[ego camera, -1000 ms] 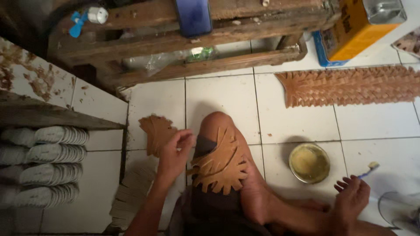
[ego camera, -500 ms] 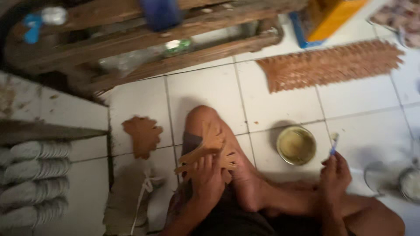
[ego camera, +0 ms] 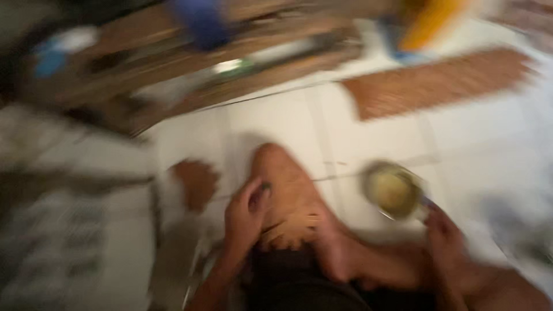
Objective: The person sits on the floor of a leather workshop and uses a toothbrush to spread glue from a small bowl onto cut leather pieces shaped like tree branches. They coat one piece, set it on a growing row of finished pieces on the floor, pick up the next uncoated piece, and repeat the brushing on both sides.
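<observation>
In the blurred head view, your left hand (ego camera: 246, 214) rests at lower centre on the brown leaf-shaped piece (ego camera: 291, 229) lying over your knee (ego camera: 276, 167); grip unclear. Your right hand (ego camera: 444, 239), lower right, touches the small bowl (ego camera: 393, 190); I cannot tell its closure

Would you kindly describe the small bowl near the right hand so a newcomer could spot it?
On the white tiled floor, look just right of the bent knee. The round bowl sits by the right hand; unlike the flat brown pieces nearby, it holds pale yellowish paste.
</observation>
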{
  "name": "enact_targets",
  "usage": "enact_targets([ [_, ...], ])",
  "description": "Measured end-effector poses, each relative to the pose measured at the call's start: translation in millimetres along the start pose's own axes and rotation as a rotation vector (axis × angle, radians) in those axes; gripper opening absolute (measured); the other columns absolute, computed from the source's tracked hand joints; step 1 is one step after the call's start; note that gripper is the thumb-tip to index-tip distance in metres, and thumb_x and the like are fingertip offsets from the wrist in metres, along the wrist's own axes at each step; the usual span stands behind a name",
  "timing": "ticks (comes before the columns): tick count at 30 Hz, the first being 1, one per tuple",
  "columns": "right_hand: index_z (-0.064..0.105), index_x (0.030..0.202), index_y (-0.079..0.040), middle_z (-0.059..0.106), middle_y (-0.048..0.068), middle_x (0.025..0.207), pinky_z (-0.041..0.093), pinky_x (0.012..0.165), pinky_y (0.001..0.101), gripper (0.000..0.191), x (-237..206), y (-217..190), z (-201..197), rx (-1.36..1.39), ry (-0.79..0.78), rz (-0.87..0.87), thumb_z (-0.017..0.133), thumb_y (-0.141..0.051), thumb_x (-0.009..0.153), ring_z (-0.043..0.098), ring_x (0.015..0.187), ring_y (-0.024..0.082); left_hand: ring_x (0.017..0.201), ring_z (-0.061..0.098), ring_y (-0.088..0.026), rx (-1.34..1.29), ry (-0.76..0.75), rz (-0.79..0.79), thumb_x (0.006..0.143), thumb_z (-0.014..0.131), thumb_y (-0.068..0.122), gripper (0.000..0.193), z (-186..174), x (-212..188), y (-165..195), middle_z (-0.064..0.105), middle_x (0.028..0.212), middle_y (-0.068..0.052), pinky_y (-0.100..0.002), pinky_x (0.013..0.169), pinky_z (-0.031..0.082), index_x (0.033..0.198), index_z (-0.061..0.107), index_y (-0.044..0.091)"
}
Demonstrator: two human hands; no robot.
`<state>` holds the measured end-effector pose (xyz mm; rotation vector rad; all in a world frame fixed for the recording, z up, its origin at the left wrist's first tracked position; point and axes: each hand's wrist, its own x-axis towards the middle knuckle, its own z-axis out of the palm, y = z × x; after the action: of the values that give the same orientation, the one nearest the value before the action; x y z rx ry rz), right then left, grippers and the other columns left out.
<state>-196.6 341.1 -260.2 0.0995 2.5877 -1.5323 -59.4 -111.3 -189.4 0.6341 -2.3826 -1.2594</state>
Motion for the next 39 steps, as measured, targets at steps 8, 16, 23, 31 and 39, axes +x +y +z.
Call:
enact_targets([
  [8,0.062,0.144,0.0,0.065,0.01,0.089,0.042,0.062,0.027,0.039,4.0,-4.5,22.9,0.061,-0.01,-0.019,0.056,-0.027,0.116,0.052,0.064,0.011,0.082,0.069,-0.029,0.252,0.428,-0.326,0.105,0.063,0.018,0.023,-95.6,49.8,-145.9,0.072,0.097,-0.017,-0.04,0.069,0.055,0.117,0.067,-0.001],
  [16,0.067,0.14,0.001,0.068,0.014,0.09,0.046,0.066,0.0289,0.035,-0.8,-16.4,25.3,-0.091,0.062,-0.003,0.06,-0.025,0.118,0.057,0.069,0.013,0.125,0.048,-0.041,0.71,0.38,-0.363,0.1,0.067,0.029,0.037,-61.4,63.7,-141.5,0.054,0.126,-0.022,-0.057,0.102,0.042,0.127,0.064,0.003],
  [23,0.07,0.139,-0.005,0.076,0.02,0.101,0.047,0.06,0.0436,0.038,9.7,-22.3,21.3,-0.254,-0.064,0.155,0.063,-0.023,0.106,0.061,0.065,0.032,0.072,0.069,-0.025,0.152,0.256,-0.464,0.095,0.067,0.037,0.031,-79.6,92.2,-103.6,0.075,0.084,-0.011,-0.041,0.064,0.054,0.09,0.073,0.007],
  [31,0.075,0.115,-0.017,0.069,0.016,0.094,0.053,0.071,0.047,0.027,20.2,-57.9,2.5,-0.621,-0.054,-0.113,0.066,-0.028,0.093,0.067,0.081,0.039,0.1,0.072,-0.016,-1.007,0.234,-0.379,0.103,0.056,0.012,0.032,-33.1,63.4,14.2,0.067,0.122,-0.012,-0.031,0.082,0.062,0.133,0.055,0.001],
  [39,0.076,0.109,-0.023,0.068,0.009,0.087,0.053,0.061,0.0485,0.019,1.3,-64.2,-18.8,-0.945,-0.036,-0.158,0.066,-0.031,0.095,0.068,0.072,0.035,0.088,0.067,-0.018,-0.956,-0.231,-0.453,0.096,0.068,0.013,0.02,55.6,20.5,89.4,0.072,0.104,-0.01,-0.03,0.076,0.053,0.111,0.071,0.0],
])
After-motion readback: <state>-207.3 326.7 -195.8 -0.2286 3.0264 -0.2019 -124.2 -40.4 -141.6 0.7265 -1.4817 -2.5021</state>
